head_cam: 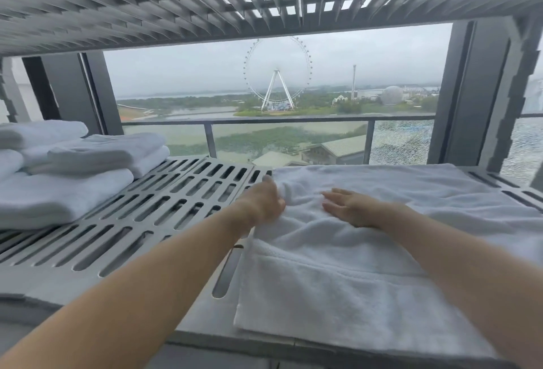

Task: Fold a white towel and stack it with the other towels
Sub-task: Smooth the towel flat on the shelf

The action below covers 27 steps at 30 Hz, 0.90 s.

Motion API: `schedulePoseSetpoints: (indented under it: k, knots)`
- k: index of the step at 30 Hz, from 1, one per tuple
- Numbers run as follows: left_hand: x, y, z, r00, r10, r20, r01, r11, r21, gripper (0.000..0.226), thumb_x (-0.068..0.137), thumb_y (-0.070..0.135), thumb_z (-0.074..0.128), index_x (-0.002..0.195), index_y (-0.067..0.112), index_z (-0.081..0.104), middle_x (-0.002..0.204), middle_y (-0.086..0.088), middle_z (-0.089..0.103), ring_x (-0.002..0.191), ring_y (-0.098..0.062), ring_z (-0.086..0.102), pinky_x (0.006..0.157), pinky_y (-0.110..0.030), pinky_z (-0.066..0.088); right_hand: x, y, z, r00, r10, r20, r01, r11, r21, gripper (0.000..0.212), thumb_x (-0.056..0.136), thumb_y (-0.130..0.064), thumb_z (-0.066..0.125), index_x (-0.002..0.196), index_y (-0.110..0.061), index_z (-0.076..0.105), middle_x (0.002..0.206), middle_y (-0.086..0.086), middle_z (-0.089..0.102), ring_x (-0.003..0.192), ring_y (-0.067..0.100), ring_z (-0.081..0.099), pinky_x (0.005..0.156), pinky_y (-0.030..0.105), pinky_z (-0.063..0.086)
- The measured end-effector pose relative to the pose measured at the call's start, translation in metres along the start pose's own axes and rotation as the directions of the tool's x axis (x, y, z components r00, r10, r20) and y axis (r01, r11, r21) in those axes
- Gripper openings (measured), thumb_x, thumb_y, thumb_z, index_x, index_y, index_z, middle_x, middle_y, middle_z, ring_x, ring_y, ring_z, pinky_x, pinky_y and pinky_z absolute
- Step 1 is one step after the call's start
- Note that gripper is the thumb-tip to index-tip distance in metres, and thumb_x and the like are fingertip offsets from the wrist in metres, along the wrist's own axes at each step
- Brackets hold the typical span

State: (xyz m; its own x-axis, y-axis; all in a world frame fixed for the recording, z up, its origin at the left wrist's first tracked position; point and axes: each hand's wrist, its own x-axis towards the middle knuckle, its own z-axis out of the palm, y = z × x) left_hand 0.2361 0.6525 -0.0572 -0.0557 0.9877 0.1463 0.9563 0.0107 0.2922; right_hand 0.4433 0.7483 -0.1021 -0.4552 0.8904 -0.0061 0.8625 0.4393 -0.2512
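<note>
White towel [352, 280] lies spread flat on the right half of the slotted grey shelf [152, 215], its near edge close to the shelf front. Left hand [264, 202] is at the towel's left edge, fingers curled on a bunched fold, slightly blurred. Right hand [351, 207] rests palm down on the towel just beside it, fingers straight. Stack of folded towels [73, 168] sits at the shelf's left end, well apart. Upper shelf [147, 1] overhead; ferris wheel [277, 71] shows through the window.
</note>
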Motion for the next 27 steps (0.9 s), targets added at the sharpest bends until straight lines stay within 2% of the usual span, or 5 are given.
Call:
schedulePoseSetpoints:
  k: [7,11,16,21,27]
  knots:
    - [-0.01,-0.019,0.005,0.999,-0.001,0.054,-0.007,0.989,0.148,0.058,0.091,0.034,0.048,0.14,0.015,0.023,0.123,-0.011,0.053,0.106,-0.026,0.055,0.085,-0.038,0.049,-0.008,-0.028,0.007,0.995,-0.098,-0.008,0.098,0.995,0.033,0.059,0.084,-0.071,0.02,0.139,-0.05,0.018,0.155,-0.014,0.01,0.143,0.012,0.006,0.113,0.055,0.003]
    - [-0.003,-0.018,0.009,0.998,0.061,0.005,-0.061,0.982,0.177,0.054,0.089,0.029,0.046,0.14,0.021,0.03,0.141,-0.007,0.033,0.129,-0.025,0.035,0.099,-0.041,0.04,-0.006,-0.035,0.01,0.986,-0.15,0.079,0.154,0.987,-0.045,0.064,0.075,-0.08,0.017,0.135,-0.058,0.017,0.154,-0.018,0.008,0.143,0.011,0.0,0.109,0.06,-0.002]
    - [0.021,-0.009,0.018,0.979,0.186,0.08,-0.199,0.958,0.207,0.048,0.096,0.028,0.032,0.143,0.015,0.03,0.15,-0.002,0.029,0.138,-0.02,0.025,0.112,-0.043,0.025,0.013,-0.027,0.004,0.993,-0.117,0.005,0.117,0.993,0.011,0.052,0.09,-0.062,0.024,0.139,-0.044,0.029,0.155,-0.008,0.015,0.142,0.013,0.01,0.114,0.051,0.009]
    - [0.049,0.003,0.038,0.965,0.166,0.2,-0.208,0.956,0.206,0.057,0.097,0.049,0.019,0.148,0.023,0.014,0.157,0.003,0.011,0.144,-0.014,0.007,0.116,-0.049,0.004,0.03,-0.011,0.001,0.993,-0.082,0.084,0.09,0.992,-0.092,0.064,0.087,-0.067,0.02,0.144,-0.04,0.012,0.156,-0.01,0.004,0.143,0.011,-0.001,0.114,0.051,-0.001]
    - [0.084,-0.02,0.047,0.955,0.1,0.28,-0.165,0.962,0.216,0.063,0.093,0.059,0.011,0.147,0.031,-0.004,0.157,0.008,-0.008,0.143,-0.012,-0.006,0.116,-0.048,-0.006,0.051,0.02,-0.01,0.983,-0.148,0.108,0.157,0.984,-0.085,0.067,0.092,-0.06,0.023,0.147,-0.027,0.004,0.157,-0.006,-0.001,0.143,0.01,-0.003,0.116,0.034,-0.001]
